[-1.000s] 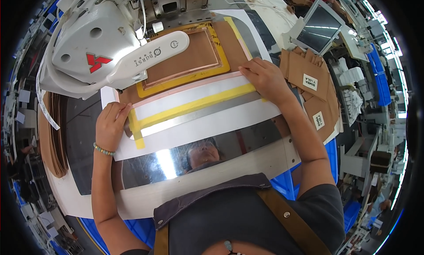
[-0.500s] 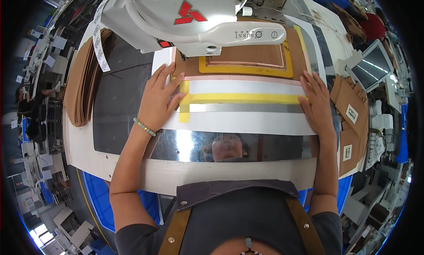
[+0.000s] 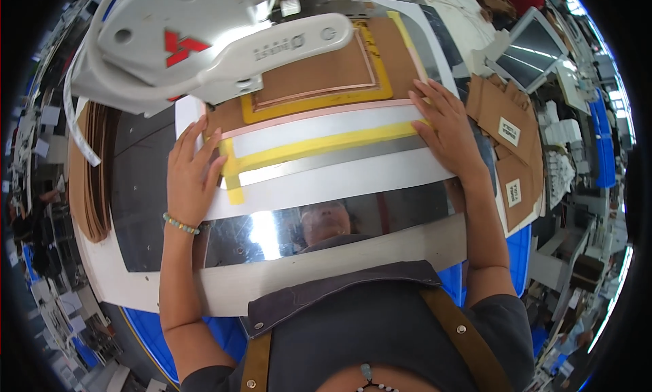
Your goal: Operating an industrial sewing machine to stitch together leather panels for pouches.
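My left hand (image 3: 194, 178), with a beaded bracelet at the wrist, lies with fingers apart on the left end of a brown panel (image 3: 229, 118) and the white sheet (image 3: 339, 171) below it. At the opposite end, my right hand (image 3: 446, 134) rests with fingers spread on the panel's right corner. Between the hands run a pink strip (image 3: 326, 115) along the panel's near edge and a band of yellow tape (image 3: 305, 150). A yellow rectangular frame (image 3: 319, 101) surrounds a brown inner piece (image 3: 316, 67) on the panel. The machine's white arm partly covers both.
A white machine head (image 3: 146, 35) with a long rounded arm (image 3: 292, 46) overhangs the panel. Stacked brown pieces (image 3: 92, 175) stand at left; labelled brown pieces (image 3: 499, 120) lie at right by a screen (image 3: 533, 49). A shiny metal plate (image 3: 380, 212) lies nearer me.
The whole view has shifted and tilted, so the table and machine appear turned. Both hands stay at the same ends of the panel, fingers still spread.
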Available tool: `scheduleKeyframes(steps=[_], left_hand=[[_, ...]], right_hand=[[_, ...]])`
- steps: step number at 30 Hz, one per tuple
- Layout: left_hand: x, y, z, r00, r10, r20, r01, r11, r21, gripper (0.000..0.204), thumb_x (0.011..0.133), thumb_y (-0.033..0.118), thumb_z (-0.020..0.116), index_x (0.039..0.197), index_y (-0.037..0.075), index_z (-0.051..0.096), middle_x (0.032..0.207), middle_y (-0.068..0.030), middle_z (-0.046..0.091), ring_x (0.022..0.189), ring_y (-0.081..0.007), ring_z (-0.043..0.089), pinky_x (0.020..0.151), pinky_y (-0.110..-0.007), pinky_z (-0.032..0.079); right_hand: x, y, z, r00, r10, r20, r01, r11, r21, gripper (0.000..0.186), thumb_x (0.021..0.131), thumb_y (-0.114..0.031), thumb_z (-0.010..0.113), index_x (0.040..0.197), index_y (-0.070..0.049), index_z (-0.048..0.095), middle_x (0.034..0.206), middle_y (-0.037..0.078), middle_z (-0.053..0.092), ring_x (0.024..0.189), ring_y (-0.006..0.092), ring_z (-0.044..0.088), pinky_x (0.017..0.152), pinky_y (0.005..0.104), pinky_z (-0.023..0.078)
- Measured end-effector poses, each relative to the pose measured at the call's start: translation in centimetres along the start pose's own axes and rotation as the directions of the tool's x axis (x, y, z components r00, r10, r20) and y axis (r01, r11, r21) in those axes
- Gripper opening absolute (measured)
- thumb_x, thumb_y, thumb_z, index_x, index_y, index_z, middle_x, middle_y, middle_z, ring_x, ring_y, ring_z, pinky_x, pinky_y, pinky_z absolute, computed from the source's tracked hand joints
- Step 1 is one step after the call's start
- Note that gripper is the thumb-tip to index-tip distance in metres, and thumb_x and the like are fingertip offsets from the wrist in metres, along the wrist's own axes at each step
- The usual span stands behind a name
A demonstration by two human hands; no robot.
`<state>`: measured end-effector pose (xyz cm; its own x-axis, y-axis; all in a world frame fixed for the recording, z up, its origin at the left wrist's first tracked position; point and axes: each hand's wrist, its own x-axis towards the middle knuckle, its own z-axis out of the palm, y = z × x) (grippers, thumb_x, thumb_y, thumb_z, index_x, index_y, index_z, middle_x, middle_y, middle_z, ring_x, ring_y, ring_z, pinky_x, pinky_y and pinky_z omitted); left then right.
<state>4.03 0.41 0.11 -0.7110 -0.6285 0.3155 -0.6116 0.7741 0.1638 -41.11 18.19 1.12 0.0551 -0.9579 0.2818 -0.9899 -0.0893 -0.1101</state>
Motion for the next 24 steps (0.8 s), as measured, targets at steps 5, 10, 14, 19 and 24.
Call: scheduleKeyframes(steps=[5, 10, 14, 19, 24], left_hand=[[-0.4, 0.0, -0.3, 1.0, -0.01, 0.002, 0.01, 1.0, -0.006, 0.045, 0.096, 0.01, 0.068, 0.141, 0.009, 0.067, 0.159, -0.0159, 0.054, 0.146, -0.0387, 0.051, 0.12, -0.048, 0.04], [0.5, 3.0, -3.6, 0.998, 0.044, -0.033, -0.052, 0.961, -0.272, 0.044, 0.098, 0.012, 0.065, 0.142, 0.007, 0.068, 0.153, -0.0178, 0.06, 0.142, -0.0362, 0.057, 0.118, -0.047, 0.043], [2.0, 9.9, -8.6, 0.966, 0.259, 0.007, -0.141, 0.549, -0.824, 0.038, 0.093, 0.014, 0.068, 0.13, 0.009, 0.073, 0.134, -0.0209, 0.071, 0.12, -0.0385, 0.069, 0.1, -0.048, 0.055], [3.9, 17.2, -11.4, 0.824, 0.495, -0.275, -0.257, -0.105, -0.961, 0.024, 0.094, 0.003, 0.076, 0.113, 0.018, 0.078, 0.116, -0.017, 0.079, 0.097, -0.0376, 0.079, 0.073, -0.037, 0.061], [4.4, 17.6, -9.0, 0.606, 0.524, -0.599, -0.416, -0.434, -0.8, 0.031, 0.107, 0.0, 0.051, 0.129, 0.013, 0.069, 0.135, -0.0304, 0.068, 0.103, -0.0426, 0.075, 0.074, -0.043, 0.066]], right_hand=[[-0.1, 0.6, 0.0, 0.999, -0.006, -0.047, 0.006, 1.0, -0.011, 0.047, 0.1, -0.028, 0.069, 0.14, -0.005, 0.066, 0.156, 0.011, 0.055, 0.148, 0.0329, 0.045, 0.121, 0.0486, 0.037], [-1.1, 5.3, -4.8, 0.923, 0.107, -0.369, -0.151, 0.984, -0.091, 0.037, 0.098, -0.026, 0.07, 0.129, -0.005, 0.073, 0.138, 0.011, 0.069, 0.13, 0.0328, 0.061, 0.109, 0.0455, 0.048], [-4.7, 10.4, -8.9, 0.864, 0.412, -0.289, -0.467, 0.871, -0.155, 0.027, 0.096, -0.021, 0.071, 0.116, -0.004, 0.078, 0.123, 0.013, 0.075, 0.123, 0.0342, 0.064, 0.104, 0.0436, 0.051], [-7.9, 15.9, -8.3, 0.733, 0.666, 0.142, -0.668, 0.743, -0.037, 0.021, 0.087, -0.012, 0.08, 0.085, 0.001, 0.064, 0.089, 0.017, 0.069, 0.087, 0.0327, 0.067, 0.078, 0.0428, 0.05], [-6.6, 17.1, -10.1, 0.838, 0.545, -0.032, -0.545, 0.838, -0.021, 0.018, 0.093, -0.015, 0.077, 0.09, -0.003, 0.063, 0.085, 0.011, 0.066, 0.081, 0.0278, 0.064, 0.076, 0.0409, 0.049]])
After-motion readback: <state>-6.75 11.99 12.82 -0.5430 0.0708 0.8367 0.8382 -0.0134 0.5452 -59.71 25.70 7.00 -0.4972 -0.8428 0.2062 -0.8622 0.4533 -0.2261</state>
